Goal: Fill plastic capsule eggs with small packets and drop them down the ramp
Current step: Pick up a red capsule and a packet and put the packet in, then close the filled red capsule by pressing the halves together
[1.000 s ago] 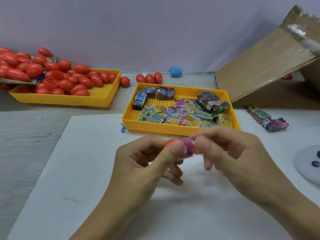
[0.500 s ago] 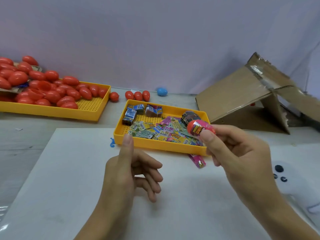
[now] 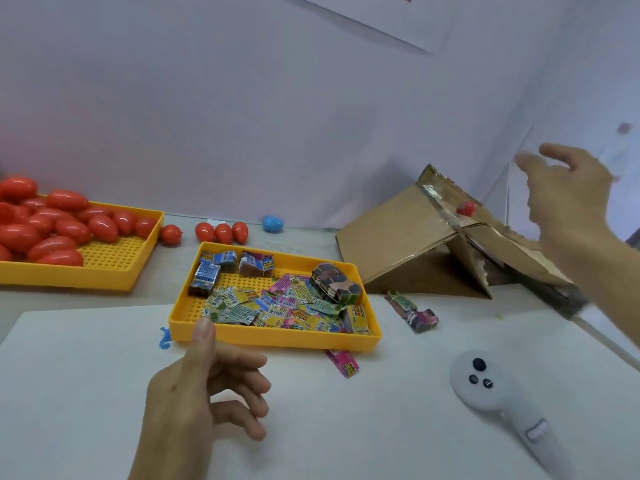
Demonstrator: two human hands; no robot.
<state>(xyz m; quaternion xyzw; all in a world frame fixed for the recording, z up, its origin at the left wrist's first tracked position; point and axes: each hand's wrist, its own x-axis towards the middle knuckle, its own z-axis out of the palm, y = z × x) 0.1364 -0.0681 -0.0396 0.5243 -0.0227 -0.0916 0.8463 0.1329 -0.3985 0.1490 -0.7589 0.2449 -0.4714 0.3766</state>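
Pale wall (image 3: 242,98) fills the upper half of my view; a white sheet corner (image 3: 381,15) hangs at top centre. Below it, the desk (image 3: 166,292), with a white mat (image 3: 346,427) across the lower frame.

Cardboard ramp (image 3: 398,237), right of centre, peaked like a tent, a taped ridge running from its top down toward the right. The filled capsule egg (image 3: 465,208) sits on that ridge strip near the top, red; too small and blurred for me to read which way its long axis points.

Yellow tray (image 3: 104,275) at far left: heaped red egg shells (image 3: 52,223), most lying with their long axis roughly left-right. Second yellow tray (image 3: 277,337) at centre: loose printed packets (image 3: 277,306) spread flat, a few banded bundles at its back edge and right side.

My right hand (image 3: 568,188), upper right, raised above the ramp, grip spread loose and empty, apart from the egg. My left hand (image 3: 207,393), lower centre, hovers over the mat just before the packet tray, fingers half curled, thumb up, grip holding nothing.

White controller (image 3: 485,393) lies lower right. Packet bundle (image 3: 412,311) on the desk beside the ramp foot; pink packet (image 3: 343,363) just in front of the centre tray. Four loose red eggs (image 3: 221,232) and one blue egg (image 3: 272,224) along the wall.
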